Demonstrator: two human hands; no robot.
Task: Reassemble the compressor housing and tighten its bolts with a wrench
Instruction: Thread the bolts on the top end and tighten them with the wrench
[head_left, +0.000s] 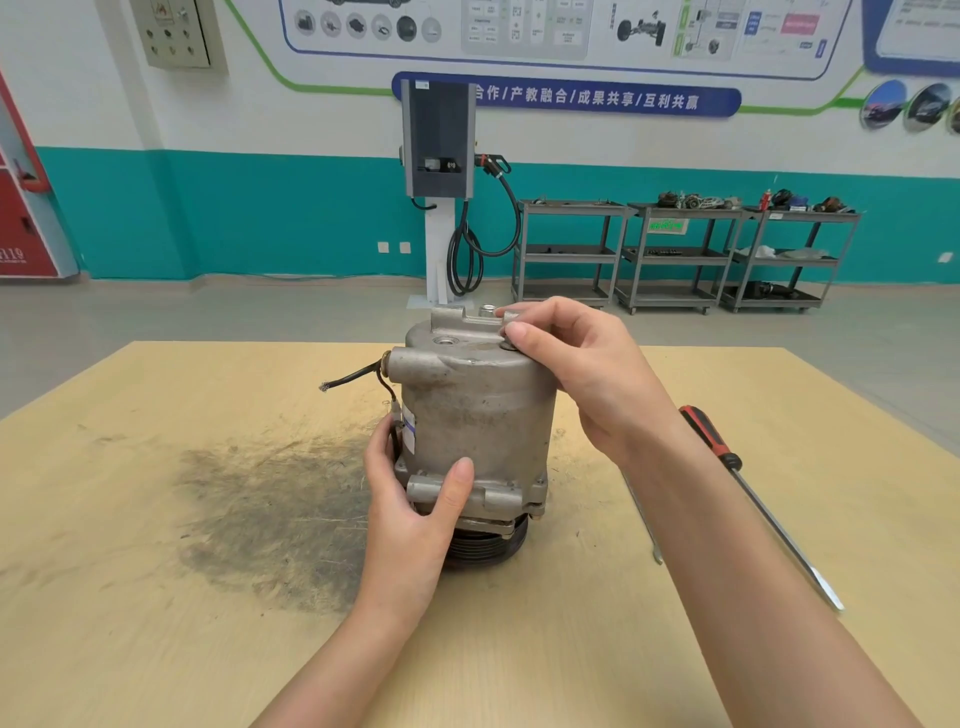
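Note:
A grey metal compressor (475, 415) stands upright on its black pulley in the middle of the wooden table (156, 597). My left hand (415, 499) grips its lower flange, thumb across the front bracket. My right hand (576, 374) is at the top right of the housing, thumb and forefinger pinching a bolt (506, 343) seated in the top cover. A thin metal wrench (644, 525) lies on the table right of the compressor, mostly hidden under my right forearm.
A long screwdriver (753, 493) with a red and black handle lies at the right of the table. A cut black cable (353, 376) sticks out left from the compressor. A dark grease stain (270, 509) covers the table's left middle. Grey carts (675, 254) stand by the far wall.

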